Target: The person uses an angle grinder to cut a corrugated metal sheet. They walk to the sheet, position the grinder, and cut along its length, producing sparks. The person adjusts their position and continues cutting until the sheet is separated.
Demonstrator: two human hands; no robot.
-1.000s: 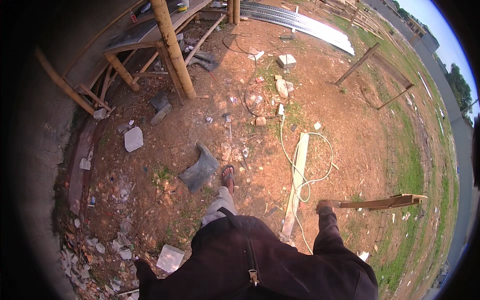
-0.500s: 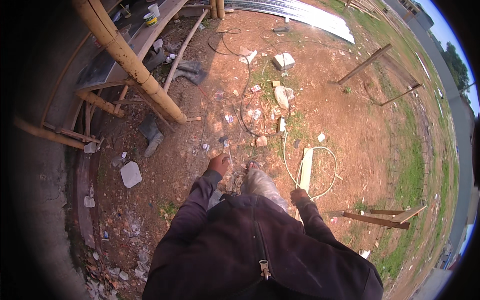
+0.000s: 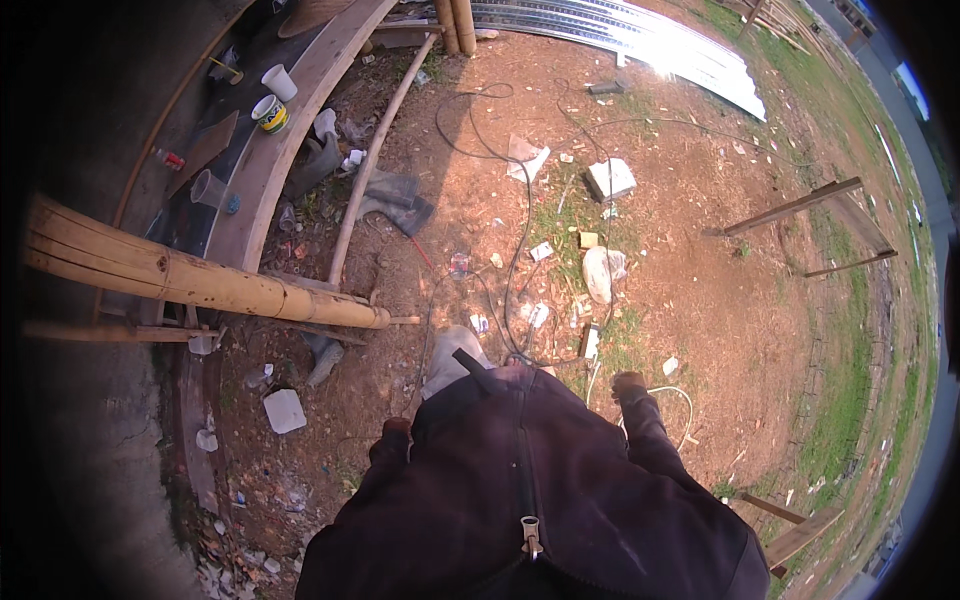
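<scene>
Near my left side my left hand hangs beside the dark jacket, its fingers mostly hidden. My right hand hangs open with loosely bent fingers, nothing visible in it, above the ground beside a pale looped hose. My lower body shows just past the jacket, a pale trouser leg among thin dark cables on littered dirt. Ahead on my left a thick bamboo pole stands beside a long board bench, which bears a labelled tub and a white cup.
Grey boots lie by a slim pole. A white block and a pale bag lie ahead. Corrugated metal sheets stretch across the back. A wooden frame stands right; a concrete strip runs along the left.
I have walked forward: the bench and bamboo pole are nearer, and the pale board has passed under me. My left hand swung forward half a second ago and is now back by my side.
</scene>
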